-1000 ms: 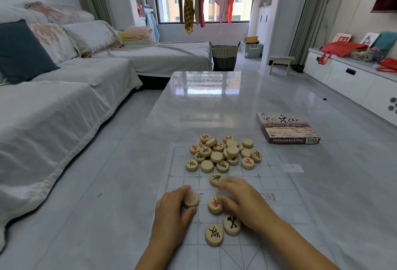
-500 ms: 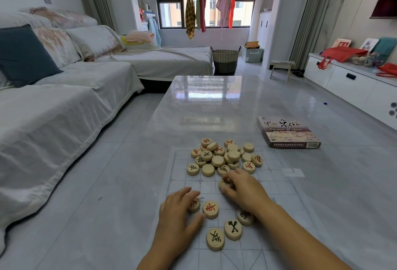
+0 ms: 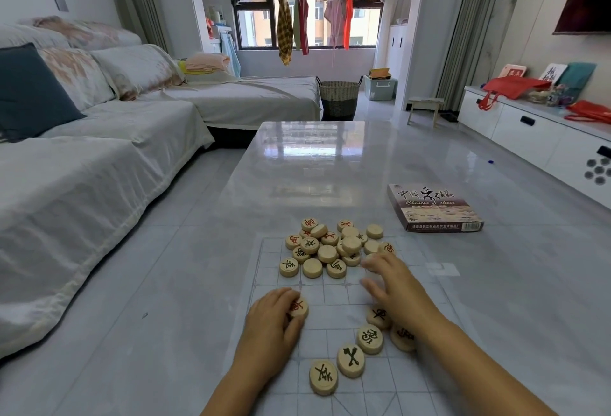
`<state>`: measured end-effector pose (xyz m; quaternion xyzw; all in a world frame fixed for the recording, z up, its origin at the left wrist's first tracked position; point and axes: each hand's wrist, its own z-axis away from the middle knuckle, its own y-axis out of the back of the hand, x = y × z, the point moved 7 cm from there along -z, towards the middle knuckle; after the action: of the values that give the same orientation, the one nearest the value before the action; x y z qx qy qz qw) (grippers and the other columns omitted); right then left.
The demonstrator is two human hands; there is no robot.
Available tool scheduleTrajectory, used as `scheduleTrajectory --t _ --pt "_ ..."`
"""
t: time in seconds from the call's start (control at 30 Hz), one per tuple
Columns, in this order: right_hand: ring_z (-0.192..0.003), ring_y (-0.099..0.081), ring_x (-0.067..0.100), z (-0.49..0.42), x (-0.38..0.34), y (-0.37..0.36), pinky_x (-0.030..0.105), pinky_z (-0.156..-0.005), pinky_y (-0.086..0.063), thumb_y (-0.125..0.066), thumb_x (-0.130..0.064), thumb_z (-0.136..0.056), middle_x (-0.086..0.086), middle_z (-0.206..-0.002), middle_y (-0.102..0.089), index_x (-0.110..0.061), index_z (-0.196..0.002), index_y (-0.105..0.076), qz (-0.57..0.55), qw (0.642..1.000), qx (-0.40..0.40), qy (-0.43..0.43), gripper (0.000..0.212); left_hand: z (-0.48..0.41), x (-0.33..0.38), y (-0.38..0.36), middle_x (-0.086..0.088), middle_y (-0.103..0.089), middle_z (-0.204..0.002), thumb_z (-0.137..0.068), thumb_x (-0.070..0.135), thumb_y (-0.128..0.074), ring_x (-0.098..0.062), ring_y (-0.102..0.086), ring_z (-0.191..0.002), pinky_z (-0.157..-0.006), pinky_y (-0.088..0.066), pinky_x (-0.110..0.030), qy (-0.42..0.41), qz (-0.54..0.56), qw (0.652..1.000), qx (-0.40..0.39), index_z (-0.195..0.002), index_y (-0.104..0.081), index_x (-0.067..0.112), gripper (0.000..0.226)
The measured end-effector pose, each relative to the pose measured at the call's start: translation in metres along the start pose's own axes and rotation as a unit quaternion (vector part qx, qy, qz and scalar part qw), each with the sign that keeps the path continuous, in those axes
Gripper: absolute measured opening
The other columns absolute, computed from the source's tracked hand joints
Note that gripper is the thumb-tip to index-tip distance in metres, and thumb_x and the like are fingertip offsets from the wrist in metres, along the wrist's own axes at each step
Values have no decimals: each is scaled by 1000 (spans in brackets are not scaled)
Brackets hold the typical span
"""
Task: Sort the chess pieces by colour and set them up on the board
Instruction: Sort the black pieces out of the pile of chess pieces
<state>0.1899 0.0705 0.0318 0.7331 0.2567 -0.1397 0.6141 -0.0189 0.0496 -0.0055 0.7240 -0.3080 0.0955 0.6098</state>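
Note:
A pile of round wooden chess pieces (image 3: 330,247), some marked red, some black, some face down, lies at the far end of the thin gridded board sheet (image 3: 334,293). Several black-marked pieces (image 3: 350,360) sit in a loose group at the near right of the board. My left hand (image 3: 272,323) grips a red-marked piece (image 3: 300,307) at the board's left side, fingers curled over it and thumb under its near edge. My right hand (image 3: 391,286) reaches to the pile's near right edge with fingers spread; it is blurred, and its fingertips touch the nearest pieces.
The board lies on a glossy grey table (image 3: 314,164). The chess box (image 3: 434,207) sits on the table beyond the board to the right. A covered sofa (image 3: 99,157) runs along the left, a white cabinet (image 3: 535,131) along the right.
My right hand has moved forward from the near pieces to the pile's edge. My left hand now covers the red piece, which has shifted left. The near black group has gained pieces.

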Motion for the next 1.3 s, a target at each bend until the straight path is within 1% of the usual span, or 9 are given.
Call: scheduleTrajectory --t 0.13,0.23,0.33,0.43,0.57,0.73,0.83,1.03,1.3 --pt "-130 -33 21 -49 -11 -7 34 -102 -35 -56 -22 -90 -4 -147 -33 -23 -135 -41 76 997 17 7 48 1 -1 -2 11 -46 -133 -91 40 -43 -5 -39 -121 -103 -27 -17 -5 10 1000 4 -130 -44 25 42" --pt "-117 -44 24 -58 -11 -13 33 -90 -40 -51 -27 -92 3 -132 -50 -19 -126 -52 137 990 19 17 35 1 -2 2 11 -49 -127 -90 35 -49 -5 -43 -115 -99 -32 -17 -4 20 1000 15 -127 -46 25 38" --pt "-98 -55 20 -34 -7 -3 33 -80 -46 -46 -27 -94 5 -109 -62 -17 -114 -61 43 997 59 -13 26 0 -2 3 10 -52 -122 -89 32 -52 -6 -45 -108 -94 -33 -16 -5 25 999 26 -124 -48 24 36" --pt "-83 -58 11 -4 -5 -15 27 -74 -48 -46 -24 -95 -1 -97 -64 -19 -109 -62 -61 996 -43 -42 22 0 -1 2 7 -53 -123 -88 29 -53 -9 -46 -111 -96 -33 -19 -12 24 999 33 -124 -48 22 37" --pt "-103 -49 10 13 -6 -30 27 -93 -42 -49 -28 -93 -4 -110 -53 -22 -110 -64 -15 996 -90 -15 23 4 3 2 5 -50 -128 -87 25 -53 -12 -44 -117 -100 -30 -20 -19 18 999 24 -127 -47 20 40" --pt "-99 -54 14 7 4 -14 28 -86 -46 -45 -19 -96 -1 -109 -55 -17 -111 -61 -74 994 -20 -74 23 4 2 3 5 -51 -127 -85 26 -56 -11 -45 -115 -100 -33 -21 -14 23 999 27 -126 -48 21 42" --pt "-97 -55 16 -3 -3 -11 29 -83 -47 -47 -19 -95 2 -111 -55 -17 -108 -61 -75 995 3 -60 20 4 2 4 8 -51 -122 -84 33 -56 -9 -45 -111 -99 -36 -25 -14 26 999 28 -123 -48 23 41" --pt "-126 -34 24 -46 -40 -40 36 -100 -37 -56 -29 -88 4 -138 -35 -25 -135 -41 96 995 -28 -4 49 4 3 6 11 -51 -115 -83 31 -58 -10 -47 -108 -96 -36 -23 -16 36 999 36 -118 -52 22 36" --pt "-102 -50 27 -38 -36 -35 33 -75 -42 -43 -27 -95 8 -120 -46 -18 -121 -48 129 992 15 11 28 4 3 10 12 -50 -114 -83 28 -60 -2 -41 -103 -92 -31 -16 -13 53 997 48 -118 -51 22 36"
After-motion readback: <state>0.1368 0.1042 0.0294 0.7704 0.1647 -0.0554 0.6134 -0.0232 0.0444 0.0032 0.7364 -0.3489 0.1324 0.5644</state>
